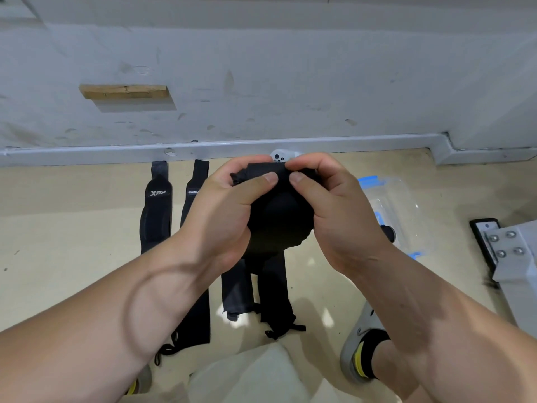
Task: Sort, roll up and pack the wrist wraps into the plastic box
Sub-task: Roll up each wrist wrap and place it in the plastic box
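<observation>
A black wrist wrap (280, 216), partly rolled, is held up above the floor. My left hand (229, 210) grips its left side and my right hand (337, 210) pinches its top edge, thumbs side by side. Several more black wraps lie flat on the beige floor: one with a white logo (156, 210), one beside it (194, 193), and two under my hands (236, 289), (276, 295). The clear plastic box (404, 210) with blue clips sits on the floor to the right, partly hidden by my right hand.
A grey wall with a skirting rail (290, 146) runs along the back. A white phone (283, 156) lies by the rail. A grey metal frame with bolts (511, 257) stands at the right. My shoe (363, 344) and knee are at the bottom.
</observation>
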